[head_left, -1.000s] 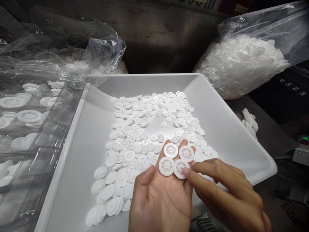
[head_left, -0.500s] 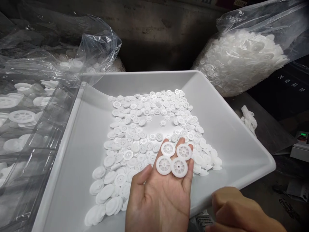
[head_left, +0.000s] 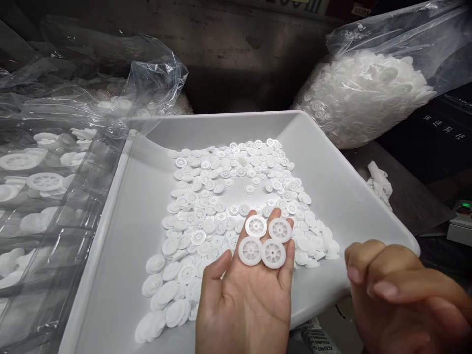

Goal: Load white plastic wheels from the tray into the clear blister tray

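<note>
My left hand (head_left: 245, 295) is held palm up over the front of the tray and carries several white plastic spoked wheels (head_left: 273, 254) on its fingers. The wheels lie flat, side by side and touching. My right hand (head_left: 400, 295) hangs loosely curled at the tray's right corner, apart from the wheels and holding nothing. A white plastic tray (head_left: 121, 236) lies under my left hand. Many loose white wheels and discs (head_left: 199, 216) are spread across its floor, some overlapping.
A transparent bag of white wheels (head_left: 365, 93) stands beyond the tray at right. A transparent bin with large wheels (head_left: 44, 182) and crumpled plastic film lies at left. A white cloth (head_left: 379, 186) lies right of the tray, near a device with a green light (head_left: 463, 219).
My right hand has moved off the wheels, out to the right and past the tray's edge. The wheels on my left hand have shifted slightly and stay there.
</note>
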Demonstrator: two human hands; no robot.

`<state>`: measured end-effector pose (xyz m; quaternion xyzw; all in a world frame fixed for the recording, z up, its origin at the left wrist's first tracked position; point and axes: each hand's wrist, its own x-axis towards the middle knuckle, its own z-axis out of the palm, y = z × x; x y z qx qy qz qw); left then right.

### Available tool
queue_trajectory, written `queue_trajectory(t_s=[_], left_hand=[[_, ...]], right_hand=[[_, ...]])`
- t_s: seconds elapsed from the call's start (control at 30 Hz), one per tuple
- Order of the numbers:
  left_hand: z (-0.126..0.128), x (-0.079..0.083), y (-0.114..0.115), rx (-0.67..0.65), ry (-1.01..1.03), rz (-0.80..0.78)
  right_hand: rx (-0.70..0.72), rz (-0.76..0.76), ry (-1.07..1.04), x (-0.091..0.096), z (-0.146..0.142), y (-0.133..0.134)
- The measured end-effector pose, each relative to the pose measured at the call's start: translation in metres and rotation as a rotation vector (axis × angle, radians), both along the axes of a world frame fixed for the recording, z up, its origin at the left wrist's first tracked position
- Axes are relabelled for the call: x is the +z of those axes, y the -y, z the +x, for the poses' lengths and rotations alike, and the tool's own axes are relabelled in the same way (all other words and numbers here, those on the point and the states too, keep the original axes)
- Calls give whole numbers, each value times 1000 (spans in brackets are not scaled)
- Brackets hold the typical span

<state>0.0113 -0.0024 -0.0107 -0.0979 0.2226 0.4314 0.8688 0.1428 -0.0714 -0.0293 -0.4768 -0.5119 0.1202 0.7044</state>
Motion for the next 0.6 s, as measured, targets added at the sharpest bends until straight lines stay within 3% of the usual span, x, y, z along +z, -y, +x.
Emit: queue_trajectory(t_s=[0.2,0.43,0.5,0.6], left_hand=[[0,-3,-1,20,38,22],[0,-2,0,17,-15,45],[3,-1,5,31,-135,153],[14,2,19,-6,-567,495]], right_hand=[[127,-46,-312,-5,0,-11],[156,-93,-442,-6,-1,-24],[156,-118,-470,-7,-10,-31],[150,-254,-334,-6,-33,-40]])
